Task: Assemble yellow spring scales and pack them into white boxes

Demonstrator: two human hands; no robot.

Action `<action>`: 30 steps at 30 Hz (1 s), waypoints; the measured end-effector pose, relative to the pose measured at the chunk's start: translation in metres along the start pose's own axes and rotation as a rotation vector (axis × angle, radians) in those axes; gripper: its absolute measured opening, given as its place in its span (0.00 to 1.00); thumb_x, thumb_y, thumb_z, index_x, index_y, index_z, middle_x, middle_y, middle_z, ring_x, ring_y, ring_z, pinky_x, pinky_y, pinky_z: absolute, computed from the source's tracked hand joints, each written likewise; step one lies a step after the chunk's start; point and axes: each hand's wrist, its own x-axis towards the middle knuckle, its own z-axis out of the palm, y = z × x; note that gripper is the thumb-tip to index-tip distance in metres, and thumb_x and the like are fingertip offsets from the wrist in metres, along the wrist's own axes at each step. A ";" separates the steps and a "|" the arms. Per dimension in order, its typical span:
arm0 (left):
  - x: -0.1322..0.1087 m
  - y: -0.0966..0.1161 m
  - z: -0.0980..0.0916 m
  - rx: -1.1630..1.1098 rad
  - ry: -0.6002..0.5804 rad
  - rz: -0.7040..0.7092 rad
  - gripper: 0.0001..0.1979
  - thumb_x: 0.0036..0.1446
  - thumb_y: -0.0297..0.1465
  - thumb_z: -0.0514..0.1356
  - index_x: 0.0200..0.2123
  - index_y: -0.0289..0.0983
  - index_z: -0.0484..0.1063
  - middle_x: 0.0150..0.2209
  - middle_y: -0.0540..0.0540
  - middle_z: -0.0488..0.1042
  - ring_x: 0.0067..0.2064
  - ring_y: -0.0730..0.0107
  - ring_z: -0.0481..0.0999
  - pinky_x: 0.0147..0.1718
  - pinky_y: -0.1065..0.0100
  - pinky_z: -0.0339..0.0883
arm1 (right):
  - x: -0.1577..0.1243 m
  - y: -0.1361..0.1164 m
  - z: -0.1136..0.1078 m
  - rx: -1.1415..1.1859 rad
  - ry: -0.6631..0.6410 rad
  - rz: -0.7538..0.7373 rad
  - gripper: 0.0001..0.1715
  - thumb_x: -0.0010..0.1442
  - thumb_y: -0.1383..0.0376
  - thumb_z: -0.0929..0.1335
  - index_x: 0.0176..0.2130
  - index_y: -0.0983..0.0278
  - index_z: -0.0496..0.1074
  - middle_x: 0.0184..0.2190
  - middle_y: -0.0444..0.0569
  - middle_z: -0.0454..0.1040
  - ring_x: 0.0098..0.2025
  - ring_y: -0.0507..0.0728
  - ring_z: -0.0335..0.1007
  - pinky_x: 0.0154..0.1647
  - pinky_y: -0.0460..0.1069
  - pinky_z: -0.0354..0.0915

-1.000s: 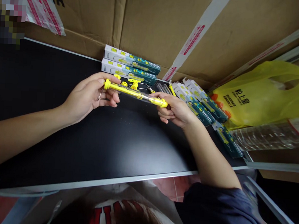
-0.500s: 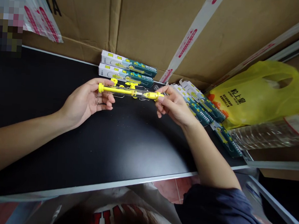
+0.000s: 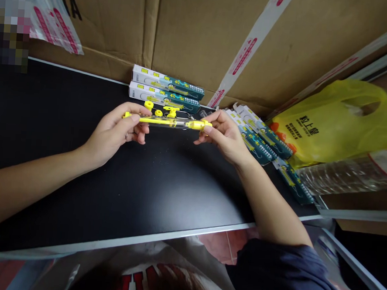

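Black tabletop (image 3: 138,194) against cardboard (image 3: 193,40). Left hand (image 3: 112,129) pinches one end of a clear tube (image 3: 178,123), other fingers loosely curled; right hand (image 3: 225,136) pinches its yellow end piece (image 3: 197,125) between thumb and fingers. Tube sits level above the table, yellow rod (image 3: 154,121) inside: looks partly assembled; can't tell if ends are seated. Loose yellow parts (image 3: 172,112) lie unattached beyond, then two printed boxes (image 3: 165,100), more boxes (image 3: 251,140) at right.

Dimly lit, soft glare thrown on the tabletop (image 3: 186,199) nearer than the right grip (image 3: 225,136), darkness deepened left of the left grip (image 3: 112,127), upper corner beyond it pixelated, fine print blurred on the boxes (image 3: 252,137) beside the right grip
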 end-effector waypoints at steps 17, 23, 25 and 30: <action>-0.006 -0.005 -0.006 0.361 -0.059 0.245 0.13 0.65 0.40 0.59 0.49 0.43 0.77 0.35 0.46 0.75 0.35 0.65 0.74 0.41 0.64 0.66 | 0.003 0.004 -0.006 0.111 -0.048 0.070 0.25 0.54 0.51 0.77 0.37 0.62 0.65 0.27 0.38 0.70 0.26 0.46 0.68 0.36 0.49 0.80; -0.002 -0.011 -0.008 0.359 -0.078 0.315 0.13 0.67 0.40 0.58 0.49 0.42 0.74 0.32 0.49 0.72 0.30 0.70 0.72 0.34 0.66 0.68 | 0.003 0.005 -0.007 0.098 -0.063 0.058 0.24 0.54 0.52 0.77 0.37 0.62 0.65 0.28 0.38 0.71 0.26 0.45 0.69 0.35 0.49 0.80; 0.000 -0.013 -0.008 0.323 -0.072 0.356 0.14 0.67 0.40 0.58 0.52 0.42 0.71 0.31 0.51 0.70 0.28 0.72 0.72 0.33 0.66 0.69 | 0.003 0.006 -0.006 0.099 -0.075 0.049 0.24 0.54 0.52 0.77 0.37 0.62 0.65 0.28 0.38 0.71 0.27 0.45 0.70 0.35 0.49 0.80; 0.002 -0.014 -0.003 0.154 0.136 0.274 0.18 0.62 0.41 0.64 0.52 0.43 0.72 0.31 0.50 0.73 0.31 0.72 0.75 0.34 0.67 0.72 | -0.001 0.005 0.004 0.071 -0.072 -0.001 0.24 0.55 0.52 0.77 0.37 0.61 0.64 0.32 0.39 0.70 0.27 0.45 0.69 0.36 0.49 0.81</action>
